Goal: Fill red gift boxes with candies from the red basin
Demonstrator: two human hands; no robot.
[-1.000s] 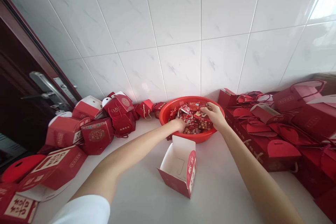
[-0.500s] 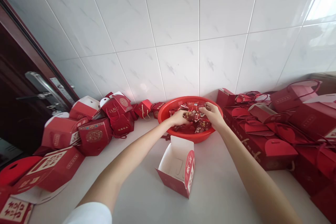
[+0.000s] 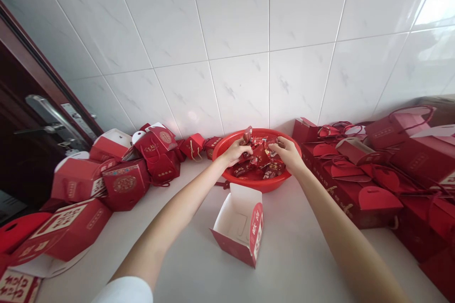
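The left hand [image 3: 235, 153], shifted leftward in the past half-second, now clutches a sweet [image 3: 248, 133] over the basket [image 3: 272, 185]; the right hand [image 3: 287, 155] pinches another, leaving both loaded beyond the open box [image 3: 232, 247] on the table [image 3: 295, 255].

White tiled wall [image 3: 238, 19], dark door [image 3: 14, 104]
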